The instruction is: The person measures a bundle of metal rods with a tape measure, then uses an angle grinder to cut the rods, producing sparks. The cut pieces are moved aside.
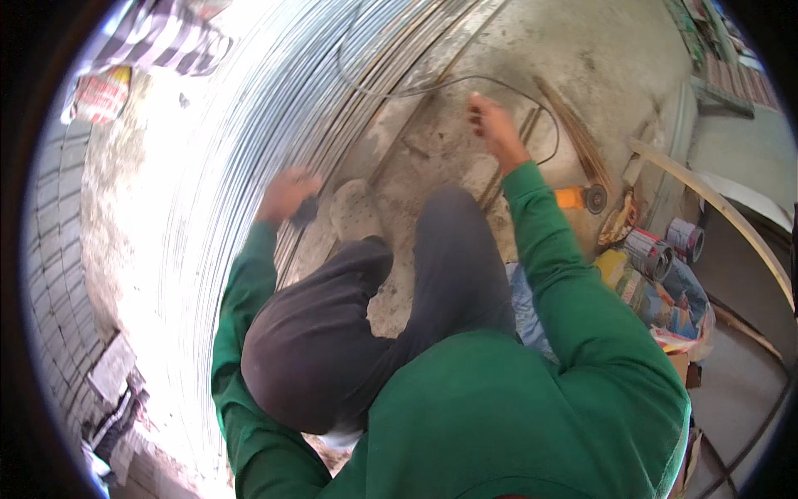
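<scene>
Left hand [284, 195]: fingers blurred, partly bent; a dark object [306, 213] sits against the palm, and I can't tell whether they grip it.
Right hand [497, 135]: I see fingers loosely curled, any hold unclear, near a dark cable [432, 86].
Metal rods [332, 75]: long bundle along the grey floor's [615, 50] left edge, beneath the left hand.
Grinder [572, 198]: orange, toward the floor's right edge.

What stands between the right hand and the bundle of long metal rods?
A thin strip lies on the floor between them; a grey cable curves past the right hand and across the long metal rods.
</scene>
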`<state>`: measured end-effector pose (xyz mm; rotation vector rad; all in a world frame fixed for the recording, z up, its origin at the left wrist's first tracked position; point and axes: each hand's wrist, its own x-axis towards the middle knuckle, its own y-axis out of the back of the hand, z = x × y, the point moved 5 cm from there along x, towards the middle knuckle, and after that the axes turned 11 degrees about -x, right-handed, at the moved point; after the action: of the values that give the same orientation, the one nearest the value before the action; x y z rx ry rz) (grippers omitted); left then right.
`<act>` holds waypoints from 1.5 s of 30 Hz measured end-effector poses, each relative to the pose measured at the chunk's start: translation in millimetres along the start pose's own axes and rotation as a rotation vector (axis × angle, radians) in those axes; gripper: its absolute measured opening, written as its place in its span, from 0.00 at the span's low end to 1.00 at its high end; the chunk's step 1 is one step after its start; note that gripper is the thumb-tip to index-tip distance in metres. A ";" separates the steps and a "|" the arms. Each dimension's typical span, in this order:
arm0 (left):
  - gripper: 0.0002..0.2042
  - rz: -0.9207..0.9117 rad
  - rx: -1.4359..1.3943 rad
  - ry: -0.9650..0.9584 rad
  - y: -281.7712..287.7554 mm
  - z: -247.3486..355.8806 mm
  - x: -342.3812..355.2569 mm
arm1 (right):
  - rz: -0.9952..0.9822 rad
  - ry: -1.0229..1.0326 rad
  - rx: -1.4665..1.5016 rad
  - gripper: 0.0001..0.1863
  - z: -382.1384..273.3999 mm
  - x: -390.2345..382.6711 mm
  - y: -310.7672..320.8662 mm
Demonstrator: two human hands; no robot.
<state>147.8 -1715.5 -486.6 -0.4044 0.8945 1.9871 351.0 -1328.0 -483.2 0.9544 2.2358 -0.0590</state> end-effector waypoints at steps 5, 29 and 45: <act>0.16 -0.040 0.392 0.168 -69.2 -53.6 -46.5 | 0.528 0.114 -0.993 0.26 59.4 95.2 225.1; 0.07 0.107 0.669 -0.208 -126.5 -63.3 -66.0 | 0.754 0.101 -1.211 0.25 26.9 51.9 236.9; 0.09 -0.044 0.800 -0.086 -137.3 -71.5 -54.1 | -0.420 0.493 -1.438 0.18 15.0 -71.0 -64.3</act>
<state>287.7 -1753.0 -563.6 0.1197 1.5011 1.4342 352.5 -1423.2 -464.7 -0.3291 2.0545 1.4888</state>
